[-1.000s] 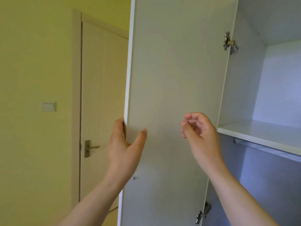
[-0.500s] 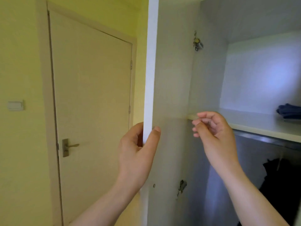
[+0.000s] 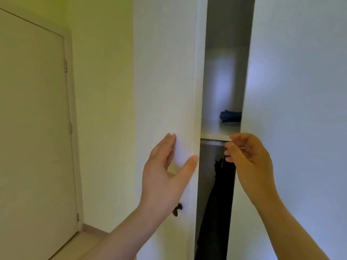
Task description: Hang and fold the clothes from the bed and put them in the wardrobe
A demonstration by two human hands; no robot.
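Observation:
The white wardrobe's left door (image 3: 165, 81) stands almost closed, leaving a narrow gap to the right door (image 3: 300, 91). My left hand (image 3: 165, 171) lies flat on the left door's front, fingers straight, thumb at its edge. My right hand (image 3: 249, 158) hovers in front of the gap by the right door's edge, fingers curled, nothing visible in them. Through the gap, folded blue clothes (image 3: 230, 117) lie on the shelf (image 3: 216, 136). Below it a dark garment (image 3: 219, 194) hangs under the rail (image 3: 212, 142).
A small dark knob (image 3: 177, 209) sits on the left door below my left hand. A closed room door (image 3: 33, 128) is at the left, with a yellow wall (image 3: 103, 109) between it and the wardrobe.
The left door has swung from wide open to nearly closed. My left hand went from holding its edge to lying flat on its front. My right hand kept its curled pose.

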